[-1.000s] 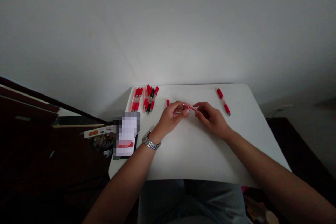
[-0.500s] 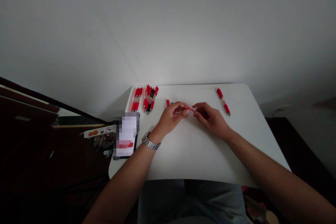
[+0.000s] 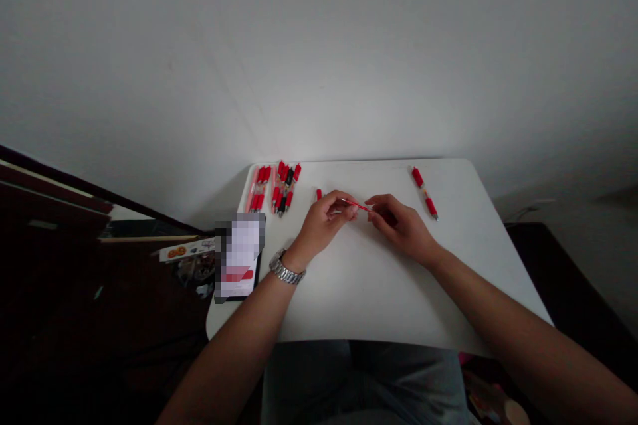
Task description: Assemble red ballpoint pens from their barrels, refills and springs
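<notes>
A thin red pen refill [image 3: 359,206] is held above the white table [image 3: 379,292], slanting down to the right. My left hand [image 3: 329,216] is closed on its left part, thumb and fingertips pinching it. My right hand [image 3: 396,222] pinches its right end, with fingers curled. Just behind my left hand lies a red pen part [image 3: 319,194], the rest of it hidden by the hand. To the right, a red pen with a clear middle [image 3: 424,192] lies slanted on the table.
Several red pens [image 3: 259,189] lie side by side at the table's back left corner, beside a second group with a black pen [image 3: 286,189] among them. A phone [image 3: 242,265], its screen blurred out, rests at the left edge. A wall [image 3: 349,80] rises behind the table.
My left hand has shifted very slightly up and left, its fingers moving a little on the refill. My right hand stays almost still; the pens on the table have not moved.
</notes>
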`<state>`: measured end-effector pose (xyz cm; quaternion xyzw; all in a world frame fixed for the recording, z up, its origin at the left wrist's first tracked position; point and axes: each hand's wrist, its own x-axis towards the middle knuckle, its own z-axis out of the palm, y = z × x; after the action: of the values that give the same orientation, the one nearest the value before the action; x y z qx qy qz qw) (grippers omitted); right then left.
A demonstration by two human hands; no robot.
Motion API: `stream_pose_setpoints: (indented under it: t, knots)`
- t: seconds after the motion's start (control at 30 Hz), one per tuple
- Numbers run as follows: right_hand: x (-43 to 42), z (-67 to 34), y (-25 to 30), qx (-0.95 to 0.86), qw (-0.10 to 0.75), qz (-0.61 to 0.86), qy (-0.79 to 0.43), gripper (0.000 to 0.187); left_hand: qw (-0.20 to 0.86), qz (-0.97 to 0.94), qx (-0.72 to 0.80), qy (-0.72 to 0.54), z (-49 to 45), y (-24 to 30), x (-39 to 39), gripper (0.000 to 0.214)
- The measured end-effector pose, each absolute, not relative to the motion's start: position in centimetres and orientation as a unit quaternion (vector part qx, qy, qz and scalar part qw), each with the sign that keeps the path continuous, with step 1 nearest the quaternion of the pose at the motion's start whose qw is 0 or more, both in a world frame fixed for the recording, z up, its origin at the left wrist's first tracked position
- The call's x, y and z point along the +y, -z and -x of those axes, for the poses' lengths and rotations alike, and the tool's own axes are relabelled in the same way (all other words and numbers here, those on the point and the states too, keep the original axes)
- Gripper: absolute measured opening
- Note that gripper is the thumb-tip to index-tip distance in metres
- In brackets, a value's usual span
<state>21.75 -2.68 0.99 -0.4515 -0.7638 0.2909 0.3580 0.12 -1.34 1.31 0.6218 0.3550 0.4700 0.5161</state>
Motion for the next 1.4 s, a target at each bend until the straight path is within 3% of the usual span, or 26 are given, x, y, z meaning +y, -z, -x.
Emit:
stream_pose_setpoints:
  t: [0.7,1.4]
  knots:
    - [-2.8,-22.0,-0.9,-0.749,0.369,0.467,-0.289,0.028,0.461,-0.516,0.373,-0.618,0.5,-1.4,-0.8,0.026]
    - [-2.7,-22.0,-0.7,-0.747,0.369,0.473,-0.286,0.028,0.404,-0.620,0.405,-0.537,0.7,-1.0,-0.7,0.037]
